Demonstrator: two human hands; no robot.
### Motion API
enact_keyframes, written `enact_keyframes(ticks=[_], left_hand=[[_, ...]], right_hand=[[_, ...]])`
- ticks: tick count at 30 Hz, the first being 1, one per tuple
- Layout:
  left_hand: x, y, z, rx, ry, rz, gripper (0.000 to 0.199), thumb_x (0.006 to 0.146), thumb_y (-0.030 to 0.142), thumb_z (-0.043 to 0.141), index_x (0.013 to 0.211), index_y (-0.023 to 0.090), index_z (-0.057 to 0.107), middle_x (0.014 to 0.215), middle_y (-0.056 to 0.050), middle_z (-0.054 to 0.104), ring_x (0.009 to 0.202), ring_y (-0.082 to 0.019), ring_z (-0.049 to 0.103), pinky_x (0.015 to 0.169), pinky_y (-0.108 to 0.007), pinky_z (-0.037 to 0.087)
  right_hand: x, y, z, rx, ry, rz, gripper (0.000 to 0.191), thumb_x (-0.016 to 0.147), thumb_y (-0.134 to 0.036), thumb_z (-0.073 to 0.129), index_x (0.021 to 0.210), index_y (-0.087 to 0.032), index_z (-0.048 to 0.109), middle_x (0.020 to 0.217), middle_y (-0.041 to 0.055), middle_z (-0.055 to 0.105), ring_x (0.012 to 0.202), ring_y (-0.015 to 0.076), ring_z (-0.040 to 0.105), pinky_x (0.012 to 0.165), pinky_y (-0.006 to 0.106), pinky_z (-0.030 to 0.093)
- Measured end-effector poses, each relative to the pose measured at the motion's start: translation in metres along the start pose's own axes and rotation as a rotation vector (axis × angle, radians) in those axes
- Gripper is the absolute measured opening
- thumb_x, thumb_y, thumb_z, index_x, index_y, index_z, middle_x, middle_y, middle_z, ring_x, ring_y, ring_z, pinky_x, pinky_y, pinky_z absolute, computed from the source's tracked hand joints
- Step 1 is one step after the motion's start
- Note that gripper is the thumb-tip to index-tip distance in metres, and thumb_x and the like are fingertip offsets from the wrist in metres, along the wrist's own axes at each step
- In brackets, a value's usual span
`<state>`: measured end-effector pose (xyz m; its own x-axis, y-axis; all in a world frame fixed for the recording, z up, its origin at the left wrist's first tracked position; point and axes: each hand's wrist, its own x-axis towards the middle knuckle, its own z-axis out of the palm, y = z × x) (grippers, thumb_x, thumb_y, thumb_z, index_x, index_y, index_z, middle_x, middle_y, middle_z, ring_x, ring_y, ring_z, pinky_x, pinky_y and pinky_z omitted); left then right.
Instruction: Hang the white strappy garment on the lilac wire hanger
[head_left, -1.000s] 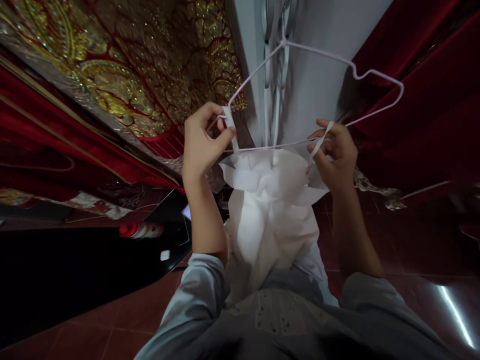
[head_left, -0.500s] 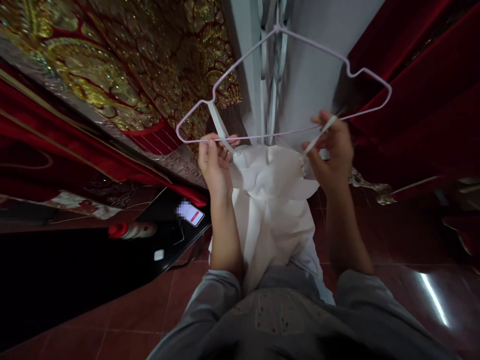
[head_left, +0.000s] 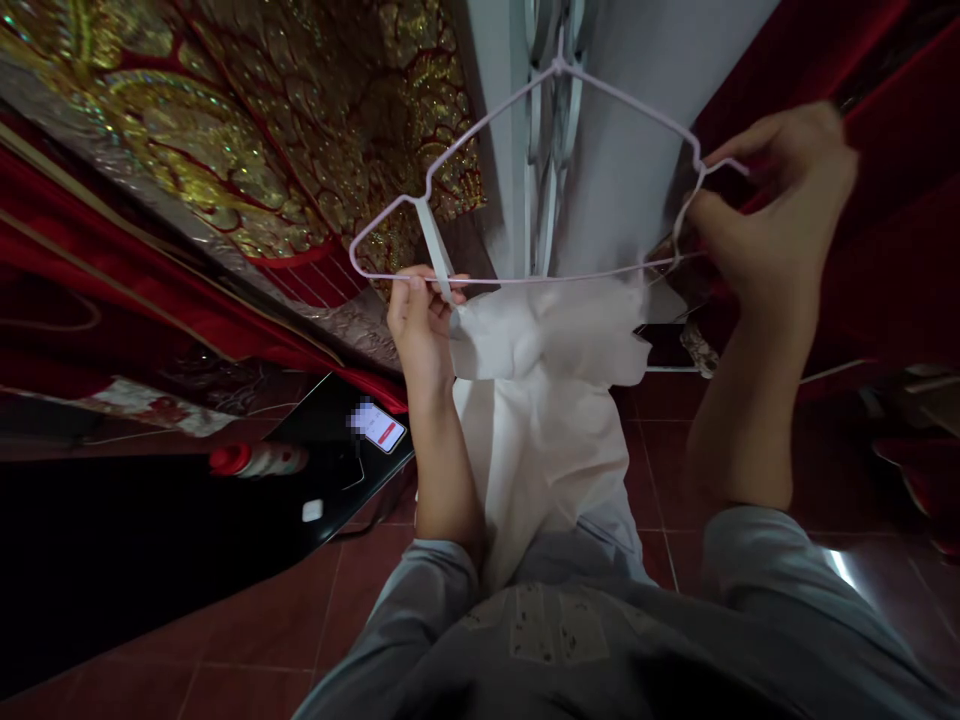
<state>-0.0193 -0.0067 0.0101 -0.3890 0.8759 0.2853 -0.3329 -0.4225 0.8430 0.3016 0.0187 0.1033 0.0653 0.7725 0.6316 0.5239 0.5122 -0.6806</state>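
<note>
A pale pink wire hanger (head_left: 559,66) hangs upright in front of me, its hook near the top edge. My left hand (head_left: 420,325) is closed on the hanger's bottom bar, beside the left strap (head_left: 433,240), which loops over the hanger's left shoulder. At the other end, my right hand (head_left: 787,215) curls round the hanger's right tip, with thumb and fingertips at the thin right strap (head_left: 681,220). That strap lies over the right-hand notch. Below the bar a white dress (head_left: 540,420) hangs down towards my lap. The hanger's far right end is hidden behind my right hand.
Gold-sequinned red garments (head_left: 300,130) hang close on the left, dark red cloth (head_left: 900,180) on the right. Grey metal rails (head_left: 551,200) stand behind the hanger. A black table (head_left: 150,560) at left bears a phone (head_left: 382,428), a red-capped bottle (head_left: 259,459) and a small white case (head_left: 313,511).
My right hand has moved up and to the right with the right strap, which now lies over the hanger's right shoulder. My left hand stays on the bar, shifted slightly left.
</note>
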Motion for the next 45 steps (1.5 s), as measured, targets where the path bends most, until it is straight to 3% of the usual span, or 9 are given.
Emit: enact_keyframes(ticks=[5, 9, 12, 20, 23, 28, 33, 39, 45], left_hand=[[-0.002, -0.004, 0.001, -0.023, -0.062, 0.049, 0.05, 0.09, 0.072, 0.082, 0.09, 0.026, 0.062, 0.072, 0.0, 0.061, 0.072, -0.019, 0.062, 0.072, -0.03, 0.052], [-0.01, -0.01, 0.006, 0.01, -0.006, 0.065, 0.048, 0.093, 0.073, 0.078, 0.092, 0.026, 0.066, 0.075, 0.0, 0.067, 0.076, -0.019, 0.067, 0.077, -0.03, 0.055], [-0.019, -0.013, 0.006, 0.092, 0.051, 0.051, 0.043, 0.1, 0.066, 0.073, 0.094, 0.023, 0.073, 0.08, -0.003, 0.073, 0.083, -0.02, 0.071, 0.081, -0.029, 0.056], [0.001, 0.054, -0.003, -0.034, -0.275, -0.087, 0.054, 0.101, 0.071, 0.066, 0.106, 0.021, 0.086, 0.111, -0.013, 0.08, 0.065, -0.017, 0.053, 0.047, -0.029, 0.039], [0.026, 0.069, -0.009, -0.17, -0.161, 0.03, 0.059, 0.105, 0.071, 0.056, 0.112, 0.021, 0.087, 0.135, -0.012, 0.078, 0.064, -0.015, 0.051, 0.044, -0.029, 0.034], [0.027, 0.034, -0.028, -0.073, 0.264, 0.099, 0.021, 0.106, 0.033, 0.064, 0.104, 0.027, 0.084, 0.119, 0.0, 0.084, 0.057, -0.006, 0.056, 0.04, -0.021, 0.024], [-0.007, 0.004, -0.005, 0.039, -0.087, -0.089, 0.03, 0.099, 0.05, 0.079, 0.103, 0.02, 0.082, 0.111, -0.011, 0.086, 0.054, -0.009, 0.063, 0.037, -0.021, 0.026], [-0.018, 0.008, 0.029, -0.111, -0.061, -0.003, 0.023, 0.108, 0.036, 0.068, 0.09, 0.023, 0.068, 0.094, -0.006, 0.085, 0.045, -0.01, 0.051, 0.042, -0.023, 0.037], [-0.018, 0.001, 0.028, -0.101, -0.039, -0.016, 0.026, 0.108, 0.04, 0.071, 0.09, 0.023, 0.065, 0.092, -0.006, 0.084, 0.045, -0.01, 0.05, 0.043, -0.024, 0.037]], right_hand=[[-0.014, -0.007, 0.004, -0.048, 0.402, -0.226, 0.041, 0.083, 0.002, 0.068, 0.092, -0.036, 0.081, 0.106, -0.0017, 0.069, 0.113, 0.0196, 0.068, 0.091, 0.032, 0.06], [-0.055, -0.014, 0.038, 0.114, 0.029, -0.067, 0.037, 0.087, -0.008, 0.065, 0.106, -0.035, 0.082, 0.1, -0.001, 0.072, 0.079, 0.0139, 0.063, 0.082, 0.034, 0.062], [-0.086, -0.014, 0.07, 0.157, -0.23, 0.075, 0.042, 0.081, -0.019, 0.079, 0.12, -0.034, 0.08, 0.129, 0.002, 0.071, 0.074, 0.0118, 0.058, 0.072, 0.034, 0.061], [-0.113, 0.0, 0.098, 0.178, -0.014, 0.05, 0.028, 0.098, -0.039, 0.071, 0.124, -0.035, 0.079, 0.129, 0.0054, 0.071, 0.067, 0.0112, 0.047, 0.065, 0.034, 0.057], [-0.114, 0.005, 0.102, 0.137, -0.005, -0.014, 0.032, 0.101, -0.042, 0.067, 0.129, -0.032, 0.078, 0.131, 0.0067, 0.072, 0.065, 0.0104, 0.047, 0.062, 0.033, 0.054], [-0.111, 0.007, 0.103, 0.12, -0.022, -0.046, 0.031, 0.102, -0.043, 0.066, 0.129, -0.034, 0.078, 0.13, 0.0061, 0.075, 0.068, 0.0121, 0.052, 0.062, 0.034, 0.055], [-0.117, 0.002, 0.11, 0.163, -0.06, -0.081, 0.038, 0.103, -0.044, 0.064, 0.139, -0.037, 0.074, 0.146, 0.0075, 0.071, 0.092, 0.0201, 0.071, 0.074, 0.04, 0.062], [-0.123, 0.053, 0.105, 0.219, 0.562, 0.09, 0.034, 0.1, -0.043, 0.064, 0.131, -0.031, 0.072, 0.128, 0.0087, 0.072, 0.103, 0.023, 0.067, 0.081, 0.04, 0.059], [-0.112, 0.06, 0.088, 0.336, 0.258, 0.208, 0.013, 0.086, -0.035, 0.075, 0.09, -0.025, 0.081, 0.084, -0.0016, 0.076, 0.072, 0.0127, 0.065, 0.068, 0.029, 0.055]])
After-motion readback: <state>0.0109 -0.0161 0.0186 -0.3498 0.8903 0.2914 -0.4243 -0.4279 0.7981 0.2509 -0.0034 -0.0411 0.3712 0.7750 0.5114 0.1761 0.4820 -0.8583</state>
